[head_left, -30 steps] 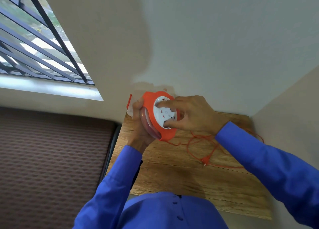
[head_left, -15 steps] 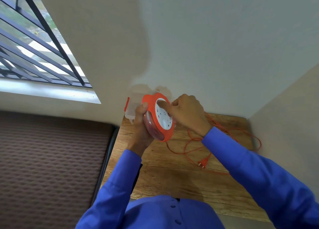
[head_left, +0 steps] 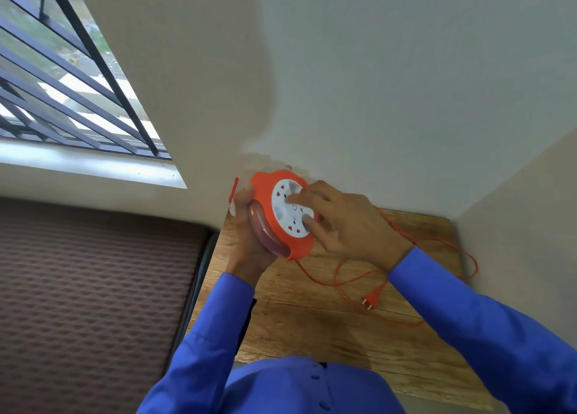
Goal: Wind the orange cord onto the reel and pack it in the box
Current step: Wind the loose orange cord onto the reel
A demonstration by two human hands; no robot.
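The orange reel (head_left: 274,192) with a white socket face is held tilted above the back left of the wooden table (head_left: 312,326). My left hand (head_left: 249,242) grips its clear rim from behind and below. My right hand (head_left: 343,223) rests on the white face, fingertips pressed into it. The orange cord (head_left: 346,276) runs loose from the reel's bottom edge in loops across the table, ending in an orange plug (head_left: 371,299). A clear box with an orange clip (head_left: 233,192) shows partly behind my left hand.
The table sits in a corner, walls at the back and right. A dark patterned mattress (head_left: 93,288) lies to the left below a barred window (head_left: 62,86). My blue sleeves cover the table's front.
My right hand has turned on the reel's face, fingers spread again. The loose cord loops and the plug have shifted on the table.
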